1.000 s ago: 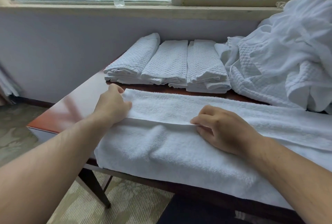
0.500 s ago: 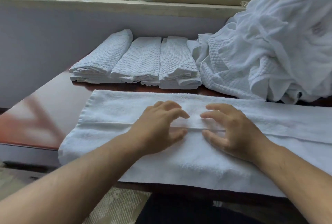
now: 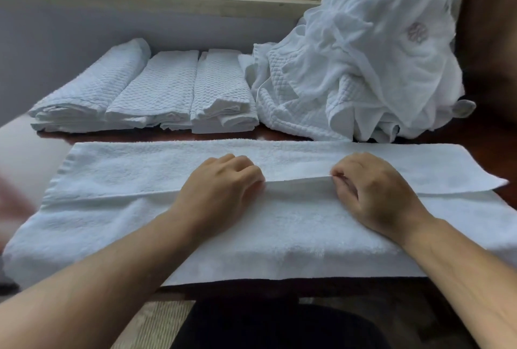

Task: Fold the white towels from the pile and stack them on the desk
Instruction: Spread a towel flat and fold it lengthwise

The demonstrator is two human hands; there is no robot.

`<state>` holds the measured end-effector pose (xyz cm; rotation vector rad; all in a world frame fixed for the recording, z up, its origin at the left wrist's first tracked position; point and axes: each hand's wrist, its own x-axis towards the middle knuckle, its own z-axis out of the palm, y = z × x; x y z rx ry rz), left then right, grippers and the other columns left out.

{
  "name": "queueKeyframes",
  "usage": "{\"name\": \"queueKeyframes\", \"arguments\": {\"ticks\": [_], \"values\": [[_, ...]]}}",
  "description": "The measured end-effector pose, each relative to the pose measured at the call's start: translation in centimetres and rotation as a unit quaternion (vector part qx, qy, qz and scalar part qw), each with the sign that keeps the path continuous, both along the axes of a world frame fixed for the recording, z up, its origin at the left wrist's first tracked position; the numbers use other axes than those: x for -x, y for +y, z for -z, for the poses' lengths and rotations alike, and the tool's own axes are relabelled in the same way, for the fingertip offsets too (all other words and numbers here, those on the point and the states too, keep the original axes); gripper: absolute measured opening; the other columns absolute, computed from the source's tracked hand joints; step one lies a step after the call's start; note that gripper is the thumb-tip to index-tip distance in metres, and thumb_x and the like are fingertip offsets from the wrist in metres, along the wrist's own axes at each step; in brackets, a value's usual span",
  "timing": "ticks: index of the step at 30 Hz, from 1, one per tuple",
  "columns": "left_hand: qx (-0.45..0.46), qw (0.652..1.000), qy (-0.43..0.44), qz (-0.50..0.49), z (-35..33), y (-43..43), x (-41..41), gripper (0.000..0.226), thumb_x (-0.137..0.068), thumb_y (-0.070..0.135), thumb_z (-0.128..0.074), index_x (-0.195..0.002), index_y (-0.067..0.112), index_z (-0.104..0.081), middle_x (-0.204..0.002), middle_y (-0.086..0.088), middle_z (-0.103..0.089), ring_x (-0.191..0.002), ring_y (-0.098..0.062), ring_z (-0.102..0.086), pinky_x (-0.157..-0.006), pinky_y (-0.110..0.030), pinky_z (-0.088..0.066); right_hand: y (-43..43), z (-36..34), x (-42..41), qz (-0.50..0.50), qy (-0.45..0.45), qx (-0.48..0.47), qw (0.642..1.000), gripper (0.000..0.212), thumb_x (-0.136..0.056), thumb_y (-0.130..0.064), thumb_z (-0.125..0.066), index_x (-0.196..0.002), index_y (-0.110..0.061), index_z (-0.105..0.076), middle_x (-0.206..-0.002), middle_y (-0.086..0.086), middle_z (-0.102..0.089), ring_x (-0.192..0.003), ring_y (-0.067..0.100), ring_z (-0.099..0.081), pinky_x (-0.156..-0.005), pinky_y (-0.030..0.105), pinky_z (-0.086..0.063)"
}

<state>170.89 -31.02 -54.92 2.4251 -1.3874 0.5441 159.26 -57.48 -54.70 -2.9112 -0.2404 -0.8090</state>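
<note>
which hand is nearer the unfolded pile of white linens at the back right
The right hand. It grips the towel's folded edge almost directly in front of the pile, while the left hand grips the same edge farther left, in front of the folded towels.

The fingertips of the left hand (image 3: 223, 183) curl under it, out of sight. The towel (image 3: 279, 225) covers most of the table (image 3: 498, 136) and runs past the right edge. The pile (image 3: 363, 68) is cut off at the top. A blurred reddish patch sits at the left edge. The mark on the pile's cloth is too faint to read.
</note>
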Motion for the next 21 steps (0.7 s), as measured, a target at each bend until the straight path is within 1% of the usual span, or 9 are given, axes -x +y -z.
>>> {"name": "queueKeyframes", "arguments": {"ticks": [5,8,10,12,13,14,15,17,21], "values": [[-0.043,0.998,0.029,-0.021,-0.5,-0.5,0.4,0.040,-0.100,0.051,-0.037,-0.109,0.027,-0.068,-0.112,0.007,-0.065,-0.098,-0.018,-0.058,-0.082,-0.037,-0.047,-0.8,0.2,0.4,0.050,0.071,-0.141,0.986,0.028,-0.097,-0.032,-0.052,-0.072,-0.022,-0.057,-0.077,-0.009,-0.058,-0.080,0.010,-0.050,-0.071,0.026,-0.041],[-0.016,0.998,0.065,-0.011,-1.1,-2.7,0.9,0.042,-0.099,0.054,-0.032,-0.122,0.032,-0.059,-0.120,0.009,-0.062,-0.108,-0.015,-0.055,-0.088,-0.036,-0.045,-3.0,-0.2,0.8,0.179,0.015,-0.169,0.969,0.037,-0.098,-0.026,-0.050,-0.063,-0.014,-0.052,-0.069,0.000,-0.054,-0.075,0.019,-0.049,-0.061,0.028,-0.037],[0.009,0.996,0.091,0.008,-1.6,-5.7,1.0,0.035,-0.101,0.047,-0.037,-0.126,0.034,-0.059,-0.126,0.008,-0.059,-0.116,-0.017,-0.050,-0.094,-0.038,-0.044,-4.8,-0.8,0.9,0.253,0.028,-0.161,0.954,0.036,-0.097,-0.024,-0.047,-0.064,-0.012,-0.050,-0.074,0.006,-0.054,-0.079,0.028,-0.048,-0.060,0.033,-0.033],[0.005,0.992,0.126,0.018,-1.8,-9.0,1.4,0.036,-0.103,0.043,-0.040,-0.135,0.038,-0.054,-0.140,0.007,-0.052,-0.129,-0.018,-0.040,-0.107,-0.038,-0.037,-7.0,-0.9,0.7,0.320,0.104,-0.111,0.935,0.034,-0.100,-0.034,-0.039,-0.088,-0.015,-0.064,-0.105,0.012,-0.063,-0.103,0.033,-0.052,-0.080,0.040,-0.041],[-0.020,0.990,0.137,0.019,-1.6,-10.2,1.5,0.041,-0.103,0.046,-0.039,-0.143,0.040,-0.047,-0.151,0.006,-0.044,-0.139,-0.019,-0.031,-0.114,-0.038,-0.029,-8.0,-0.8,0.7,0.357,0.172,-0.096,0.913,0.042,-0.102,-0.042,-0.033,-0.119,-0.019,-0.065,-0.134,0.014,-0.056,-0.125,0.035,-0.045,-0.099,0.046,-0.038],[-0.062,0.988,0.143,0.020,-1.1,-11.1,1.7,0.047,-0.103,0.050,-0.035,-0.150,0.042,-0.037,-0.161,0.005,-0.031,-0.148,-0.020,-0.019,-0.119,-0.040,-0.020,-8.9,-0.6,0.8,0.382,0.234,-0.099,0.889,0.054,-0.103,-0.050,-0.027,-0.146,-0.026,-0.047,-0.158,0.013,-0.035,-0.144,0.036,-0.029,-0.113,0.049,-0.026],[-0.109,0.983,0.147,0.022,-0.4,-11.7,1.9,0.053,-0.103,0.055,-0.030,-0.155,0.044,-0.027,-0.167,0.004,-0.017,-0.153,-0.019,-0.008,-0.122,-0.041,-0.011,-9.8,-0.4,1.0,0.397,0.280,-0.107,0.867,0.060,-0.102,-0.057,-0.020,-0.158,-0.035,-0.025,-0.168,0.009,-0.014,-0.153,0.035,-0.012,-0.120,0.051,-0.015],[-0.165,0.975,0.144,0.027,0.9,-12.1,2.0,0.062,-0.100,0.065,-0.019,-0.158,0.044,-0.012,-0.169,0.003,-0.001,-0.155,-0.019,0.004,-0.124,-0.043,-0.002,-11.5,0.2,1.3,0.408,0.319,-0.112,0.848,0.062,-0.100,-0.061,-0.013,-0.159,-0.044,-0.003,-0.170,0.000,0.006,-0.155,0.032,0.003,-0.122,0.052,-0.004],[-0.163,0.978,0.129,0.032,1.9,-12.1,1.8,0.067,-0.096,0.071,-0.011,-0.158,0.044,-0.004,-0.169,0.006,0.005,-0.155,-0.017,0.005,-0.124,-0.042,0.001,-13.0,0.6,1.2,0.434,0.316,-0.104,0.837,0.060,-0.099,-0.055,-0.009,-0.158,-0.046,-0.008,-0.170,-0.002,0.004,-0.154,0.037,0.002,-0.122,0.053,-0.007]]}}
